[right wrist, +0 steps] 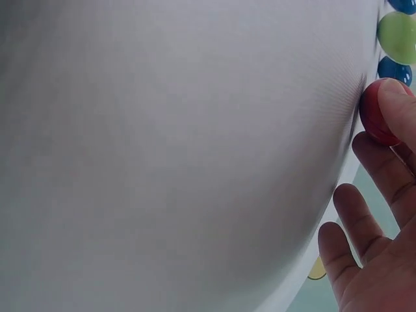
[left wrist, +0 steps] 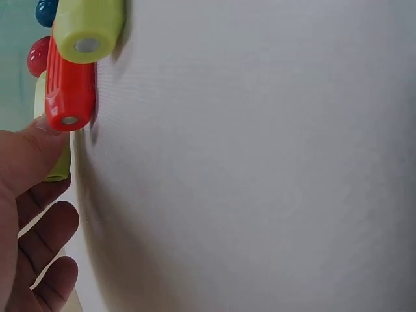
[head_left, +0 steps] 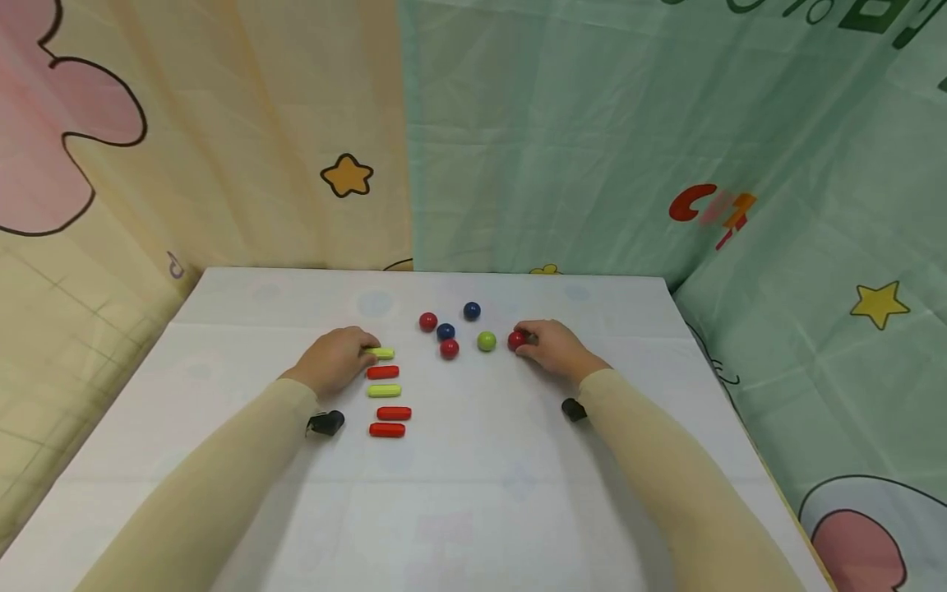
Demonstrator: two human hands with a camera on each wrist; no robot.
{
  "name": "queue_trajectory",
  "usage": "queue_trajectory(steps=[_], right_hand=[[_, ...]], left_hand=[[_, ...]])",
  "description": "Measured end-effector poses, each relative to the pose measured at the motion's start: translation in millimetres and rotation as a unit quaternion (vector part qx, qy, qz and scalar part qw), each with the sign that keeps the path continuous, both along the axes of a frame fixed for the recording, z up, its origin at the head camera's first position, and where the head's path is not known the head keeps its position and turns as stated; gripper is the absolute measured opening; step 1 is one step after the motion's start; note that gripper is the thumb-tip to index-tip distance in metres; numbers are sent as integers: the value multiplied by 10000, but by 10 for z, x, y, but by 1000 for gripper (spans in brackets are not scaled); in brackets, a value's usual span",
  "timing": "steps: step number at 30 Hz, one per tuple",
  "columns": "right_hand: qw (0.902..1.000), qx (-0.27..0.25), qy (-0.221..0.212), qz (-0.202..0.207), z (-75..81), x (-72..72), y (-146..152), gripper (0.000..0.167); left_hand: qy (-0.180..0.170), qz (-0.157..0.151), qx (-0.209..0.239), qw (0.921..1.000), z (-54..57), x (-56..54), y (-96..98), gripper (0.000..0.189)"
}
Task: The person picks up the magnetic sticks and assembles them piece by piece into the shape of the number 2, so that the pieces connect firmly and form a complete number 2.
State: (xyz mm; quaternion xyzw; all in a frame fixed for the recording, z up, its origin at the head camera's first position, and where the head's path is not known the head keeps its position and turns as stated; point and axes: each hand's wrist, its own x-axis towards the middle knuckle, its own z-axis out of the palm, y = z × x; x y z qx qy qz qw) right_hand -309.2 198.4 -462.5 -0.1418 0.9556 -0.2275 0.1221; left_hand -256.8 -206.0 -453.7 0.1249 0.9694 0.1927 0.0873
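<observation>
My left hand pinches the end of a yellow-green magnetic rod between thumb and forefinger, at the far end of a column of rods. In the left wrist view, a red rod with a silver end disc partly covers the pinched one. Across the table, my right hand grips a red ball with thumb and forefinger, its other fingers spread loosely in the right wrist view. A green ball lies just left of that red ball.
Nearer me in the column lie a red rod, a yellow-green rod and two more red rods. Between the hands sit blue balls and red balls. A white cloth covers the table; printed curtains hang behind.
</observation>
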Motion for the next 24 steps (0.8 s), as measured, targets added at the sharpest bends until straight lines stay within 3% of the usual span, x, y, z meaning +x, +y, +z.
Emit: queue_trajectory(steps=[6, 24], right_hand=[[10000, 14, 43, 68, 25, 46, 55, 43], [9999, -25, -140, 29, 42, 197, 44, 47]], left_hand=[[-22, 44, 103, 9999, 15, 0, 47, 35], [38, -423, 245, 9988, 123, 77, 419, 33]])
